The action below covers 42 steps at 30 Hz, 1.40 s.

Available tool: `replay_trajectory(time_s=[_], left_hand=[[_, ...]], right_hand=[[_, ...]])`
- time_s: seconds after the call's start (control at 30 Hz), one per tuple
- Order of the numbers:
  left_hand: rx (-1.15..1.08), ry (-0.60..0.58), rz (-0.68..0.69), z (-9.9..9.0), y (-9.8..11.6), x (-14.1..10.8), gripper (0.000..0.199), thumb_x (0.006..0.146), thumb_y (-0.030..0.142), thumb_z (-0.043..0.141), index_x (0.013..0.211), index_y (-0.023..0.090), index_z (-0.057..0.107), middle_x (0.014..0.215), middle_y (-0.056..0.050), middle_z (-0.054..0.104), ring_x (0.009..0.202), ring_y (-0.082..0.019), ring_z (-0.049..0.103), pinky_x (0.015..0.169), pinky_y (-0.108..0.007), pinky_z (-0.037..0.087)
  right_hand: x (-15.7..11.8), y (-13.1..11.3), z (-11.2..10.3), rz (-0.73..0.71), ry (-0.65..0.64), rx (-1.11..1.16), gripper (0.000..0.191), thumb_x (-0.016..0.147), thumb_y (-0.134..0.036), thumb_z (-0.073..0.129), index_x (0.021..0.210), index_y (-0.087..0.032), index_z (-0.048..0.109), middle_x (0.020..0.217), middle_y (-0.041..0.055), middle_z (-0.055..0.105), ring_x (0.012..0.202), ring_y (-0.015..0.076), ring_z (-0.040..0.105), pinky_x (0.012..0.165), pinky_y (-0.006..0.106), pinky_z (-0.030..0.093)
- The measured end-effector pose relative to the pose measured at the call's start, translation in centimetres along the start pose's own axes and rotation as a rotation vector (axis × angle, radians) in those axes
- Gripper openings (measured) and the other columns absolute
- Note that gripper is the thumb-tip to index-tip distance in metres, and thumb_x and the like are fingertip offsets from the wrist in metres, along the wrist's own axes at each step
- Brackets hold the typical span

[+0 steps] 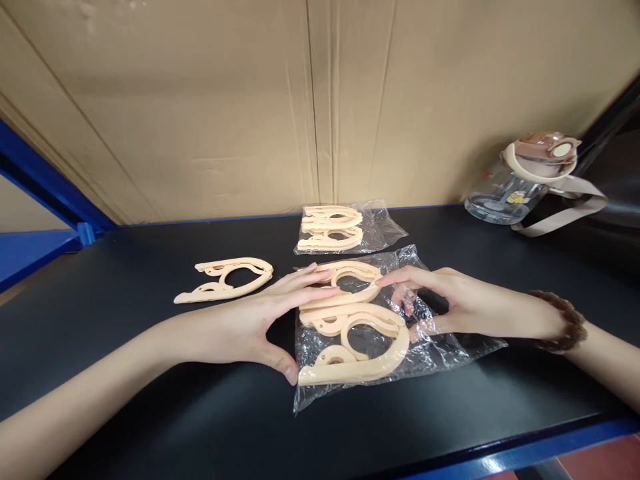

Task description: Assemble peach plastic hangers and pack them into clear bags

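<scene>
Two beige folding hangers (pixel 395 352) lie side by side in a clear plastic bag (pixel 440 353) in front of me. My left hand (pixel 260 320) is open at the bag's left end. Its fingertips rest on the upper hanger, and its thumb touches the bag's lower left edge. At the hangers' rounded ends is my right hand (pixel 440 300), with index finger and thumb apart on the film and the other fingers curled. Left of the bag, a loose folding hanger (pixel 245 289) lies folded. Farther back, another clear bag (pixel 383 223) holds beige folding hangers (pixel 333 241).
A clear bottle (pixel 505 193) with a brown lid and a strap stands at the back right. Cardboard (pixel 200 113) walls off the back of the black shelf (pixel 240 427). Blue metal framing (pixel 45 180) runs along the left side and front edge.
</scene>
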State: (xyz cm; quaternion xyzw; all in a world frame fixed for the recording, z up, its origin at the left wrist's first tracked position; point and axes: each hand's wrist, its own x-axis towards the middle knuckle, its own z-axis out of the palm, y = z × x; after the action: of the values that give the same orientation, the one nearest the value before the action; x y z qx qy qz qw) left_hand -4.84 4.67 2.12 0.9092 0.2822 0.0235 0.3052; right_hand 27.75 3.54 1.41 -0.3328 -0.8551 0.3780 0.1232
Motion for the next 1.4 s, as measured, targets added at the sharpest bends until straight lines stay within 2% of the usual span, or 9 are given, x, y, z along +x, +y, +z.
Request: replay_trajectory(time_s=[0.27, 0.37, 0.5, 0.6, 0.7, 0.9, 1.1, 1.23, 1.4], left_hand=[[0.141, 0.022, -0.172, -3.9, -1.2, -2.6, 0.101, 0.075, 0.05, 0.076, 0.152, 0.044, 0.01, 0.164, 0.002, 0.001, 0.149, -0.034, 0.003, 0.116, -0.053, 0.019], [0.259, 0.137, -0.32, -5.2, -2.9, -4.8, 0.08, 0.088, 0.04, 0.064, 0.152, 0.038, 0.016, 0.163, 0.001, 0.01, 0.147, -0.034, 0.013, 0.113, -0.056, 0.019], [0.351, 0.275, -0.46, -6.2, -5.6, -6.9, 0.072, 0.086, 0.037, 0.064, 0.148, 0.022, 0.032, 0.159, -0.007, 0.027, 0.145, -0.036, 0.019, 0.112, -0.057, 0.019], [0.331, 0.163, -0.575, -7.0, -6.7, -7.2, 0.079, 0.074, 0.039, 0.073, 0.143, 0.016, 0.041, 0.157, -0.013, 0.03, 0.145, -0.038, 0.02, 0.11, -0.058, 0.021], [0.283, 0.122, -0.638, -7.5, -6.4, -6.7, 0.069, 0.072, 0.035, 0.072, 0.134, 0.018, 0.05, 0.156, -0.013, 0.033, 0.142, -0.036, 0.027, 0.108, -0.058, 0.026], [0.317, 0.182, -0.599, -6.6, -4.3, -5.6, 0.045, 0.074, 0.026, 0.06, 0.118, 0.016, 0.058, 0.145, -0.01, 0.046, 0.126, -0.031, 0.046, 0.1, -0.048, 0.04], [0.429, 0.261, -0.573, -5.9, -3.1, -4.5, 0.042, 0.078, 0.025, 0.057, 0.119, 0.015, 0.054, 0.106, -0.004, 0.061, 0.089, -0.021, 0.06, 0.077, -0.031, 0.049], [0.53, 0.346, -0.523, -5.8, -2.7, -3.5, 0.036, 0.083, 0.024, 0.052, 0.117, 0.014, 0.05, 0.107, -0.004, 0.054, 0.094, -0.02, 0.057, 0.08, -0.03, 0.048], [0.728, 0.479, -0.447, -5.7, -2.7, -2.8, 0.039, 0.084, 0.024, 0.052, 0.12, 0.008, 0.046, 0.112, -0.009, 0.046, 0.107, -0.026, 0.048, 0.095, -0.04, 0.043]], right_hand=[[-0.7, 0.6, -1.1, 0.046, 0.047, -0.229, 0.062, 0.087, -0.042, 0.064, 0.142, -0.032, 0.036, 0.106, 0.0011, 0.066, 0.092, 0.018, 0.063, 0.082, 0.033, 0.05], [-1.1, 1.1, -1.7, 0.076, 0.15, -0.421, 0.058, 0.09, -0.039, 0.059, 0.143, -0.032, 0.036, 0.105, 0.0023, 0.066, 0.09, 0.0194, 0.063, 0.079, 0.033, 0.049], [-1.2, 1.5, -1.9, 0.084, 0.214, -0.505, 0.053, 0.091, -0.039, 0.057, 0.14, -0.032, 0.038, 0.103, 0.0014, 0.066, 0.087, 0.0187, 0.063, 0.077, 0.032, 0.049], [-1.2, 1.7, -1.8, 0.072, 0.253, -0.534, 0.052, 0.09, -0.04, 0.057, 0.139, -0.034, 0.039, 0.101, -0.0011, 0.067, 0.084, 0.0167, 0.063, 0.075, 0.03, 0.05], [-1.2, 1.7, -1.7, 0.066, 0.28, -0.56, 0.051, 0.09, -0.043, 0.058, 0.137, -0.034, 0.04, 0.1, -0.0021, 0.067, 0.083, 0.016, 0.064, 0.073, 0.029, 0.05], [-1.2, 1.2, -1.8, 0.071, 0.344, -0.559, 0.052, 0.089, -0.049, 0.056, 0.137, -0.031, 0.044, 0.097, -0.0013, 0.069, 0.082, 0.0172, 0.065, 0.074, 0.03, 0.051], [-1.3, 0.7, -2.0, 0.09, 0.385, -0.566, 0.051, 0.09, -0.05, 0.054, 0.136, -0.029, 0.046, 0.096, -0.0003, 0.07, 0.083, 0.0176, 0.066, 0.074, 0.031, 0.052], [-1.5, 0.8, -2.0, 0.079, 0.411, -0.596, 0.051, 0.09, -0.051, 0.054, 0.136, -0.03, 0.046, 0.097, 0.0, 0.071, 0.084, 0.0186, 0.066, 0.074, 0.032, 0.052], [-1.5, 0.4, -1.8, 0.065, 0.437, -0.626, 0.049, 0.091, -0.049, 0.054, 0.135, -0.029, 0.047, 0.096, 0.0004, 0.071, 0.085, 0.0197, 0.067, 0.076, 0.034, 0.051]])
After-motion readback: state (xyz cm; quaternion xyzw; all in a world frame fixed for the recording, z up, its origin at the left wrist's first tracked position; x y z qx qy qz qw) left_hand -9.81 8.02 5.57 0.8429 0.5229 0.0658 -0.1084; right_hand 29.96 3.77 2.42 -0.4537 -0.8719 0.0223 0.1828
